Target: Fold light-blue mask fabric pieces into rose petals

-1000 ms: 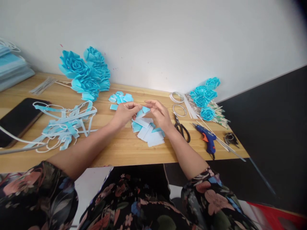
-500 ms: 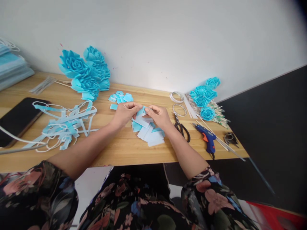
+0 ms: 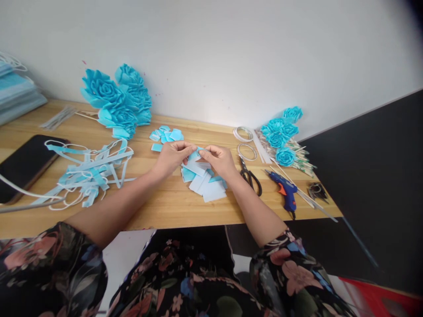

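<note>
Between my two hands is a small light-blue fabric piece (image 3: 195,154), pinched from both sides. My left hand (image 3: 174,156) grips its left edge with thumb and forefinger. On the other side, my right hand (image 3: 219,159) closes thumb and fingers on the right edge. Fingers cover much of the piece. Right below the hands lies a loose pile of white and blue cut pieces (image 3: 211,187). Past my left hand sits a smaller heap of blue curved pieces (image 3: 168,134).
Left: tangled mask straps (image 3: 89,169), a phone (image 3: 29,165), stacked masks (image 3: 20,94). Large blue paper-like flowers (image 3: 115,101) lean at the wall. Right: tape rolls (image 3: 247,152), black scissors (image 3: 250,178), a blue glue gun (image 3: 286,189), small blue flowers (image 3: 280,130) on sticks.
Both hands stay nearly in place. The fingers have shifted slightly on the blue piece, whose top edge is now drawn a little toward my right hand.
</note>
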Motion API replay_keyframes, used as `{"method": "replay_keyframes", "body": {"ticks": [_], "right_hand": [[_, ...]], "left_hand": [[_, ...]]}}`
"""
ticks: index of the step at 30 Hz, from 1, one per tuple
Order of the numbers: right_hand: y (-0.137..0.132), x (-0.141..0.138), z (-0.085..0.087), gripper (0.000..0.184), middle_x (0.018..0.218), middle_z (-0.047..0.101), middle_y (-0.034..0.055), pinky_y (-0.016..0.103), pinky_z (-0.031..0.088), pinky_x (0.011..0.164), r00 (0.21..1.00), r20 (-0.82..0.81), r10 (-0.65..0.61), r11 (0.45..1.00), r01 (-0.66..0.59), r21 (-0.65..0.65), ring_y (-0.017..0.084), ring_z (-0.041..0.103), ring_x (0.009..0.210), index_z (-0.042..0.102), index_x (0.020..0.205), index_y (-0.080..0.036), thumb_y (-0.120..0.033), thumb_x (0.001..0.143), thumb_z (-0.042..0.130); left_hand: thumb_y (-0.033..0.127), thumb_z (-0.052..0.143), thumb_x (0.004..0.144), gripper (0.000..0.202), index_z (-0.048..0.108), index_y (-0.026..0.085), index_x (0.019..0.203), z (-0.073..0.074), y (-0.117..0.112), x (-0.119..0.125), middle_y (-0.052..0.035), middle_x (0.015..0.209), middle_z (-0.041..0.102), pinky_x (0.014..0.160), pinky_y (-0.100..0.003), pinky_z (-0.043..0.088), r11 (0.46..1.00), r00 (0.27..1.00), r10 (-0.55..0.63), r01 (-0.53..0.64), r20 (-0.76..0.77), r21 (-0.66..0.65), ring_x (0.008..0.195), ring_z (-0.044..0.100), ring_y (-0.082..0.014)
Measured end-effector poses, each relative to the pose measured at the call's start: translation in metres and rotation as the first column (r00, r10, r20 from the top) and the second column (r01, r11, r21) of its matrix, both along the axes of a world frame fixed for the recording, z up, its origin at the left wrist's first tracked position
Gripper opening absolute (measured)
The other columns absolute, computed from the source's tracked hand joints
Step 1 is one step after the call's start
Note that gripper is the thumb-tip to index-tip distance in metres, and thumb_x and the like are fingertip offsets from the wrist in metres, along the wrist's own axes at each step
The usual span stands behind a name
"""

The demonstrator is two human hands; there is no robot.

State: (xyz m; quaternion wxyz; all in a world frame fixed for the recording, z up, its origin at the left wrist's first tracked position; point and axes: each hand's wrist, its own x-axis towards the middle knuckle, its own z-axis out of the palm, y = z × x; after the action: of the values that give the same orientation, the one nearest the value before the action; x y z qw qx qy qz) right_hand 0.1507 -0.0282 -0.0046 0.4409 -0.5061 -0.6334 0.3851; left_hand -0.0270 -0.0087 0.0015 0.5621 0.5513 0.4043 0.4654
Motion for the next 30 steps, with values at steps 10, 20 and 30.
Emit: {"method": "replay_keyframes", "body": {"ticks": [10, 20, 30], "right_hand": [[-0.0031, -0.0034, 0.0055, 0.035, 0.058, 0.05, -0.0044, 0.022, 0.033, 0.052, 0.995, 0.095, 0.04, 0.999, -0.041, 0.004, 0.009, 0.042, 0.055, 0.058, 0.067, -0.018, -0.05, 0.076, 0.07], [0.0037, 0.0037, -0.0012, 0.033, 0.064, 0.048, -0.0036, 0.025, 0.038, 0.062, 0.998, 0.033, -0.058, 0.992, 0.054, 0.11, 0.011, 0.043, 0.062, 0.054, 0.069, -0.02, -0.049, 0.085, 0.06], [-0.0006, 0.0007, 0.0038, 0.034, 0.061, 0.042, -0.0044, 0.025, 0.03, 0.056, 0.981, 0.194, -0.027, 0.992, 0.003, 0.125, 0.01, 0.036, 0.058, 0.049, 0.067, -0.021, -0.047, 0.086, 0.058]], "left_hand": [[0.037, 0.074, 0.07, 0.023, 0.066, 0.015, 0.067, 0.0008, -0.0019, 0.0008, 0.0027, 0.056, 0.056, 0.045, -0.021, 0.036, 1.0, 1.0, -0.019, 0.018, 0.013, 0.024, 0.045, 0.045, -0.0065], [0.038, 0.071, 0.074, 0.025, 0.065, 0.014, 0.069, -0.0014, -0.0025, 0.0017, 0.0006, 0.061, 0.058, 0.047, -0.022, 0.039, 0.999, 0.999, -0.053, 0.053, 0.003, -0.012, 0.047, 0.048, -0.007], [0.049, 0.072, 0.075, 0.036, 0.062, 0.016, 0.066, -0.0014, 0.0002, -0.0015, 0.0006, 0.058, 0.058, 0.047, -0.021, 0.038, 0.996, 0.989, -0.069, 0.077, -0.129, 0.055, 0.047, 0.048, -0.0081]]}}
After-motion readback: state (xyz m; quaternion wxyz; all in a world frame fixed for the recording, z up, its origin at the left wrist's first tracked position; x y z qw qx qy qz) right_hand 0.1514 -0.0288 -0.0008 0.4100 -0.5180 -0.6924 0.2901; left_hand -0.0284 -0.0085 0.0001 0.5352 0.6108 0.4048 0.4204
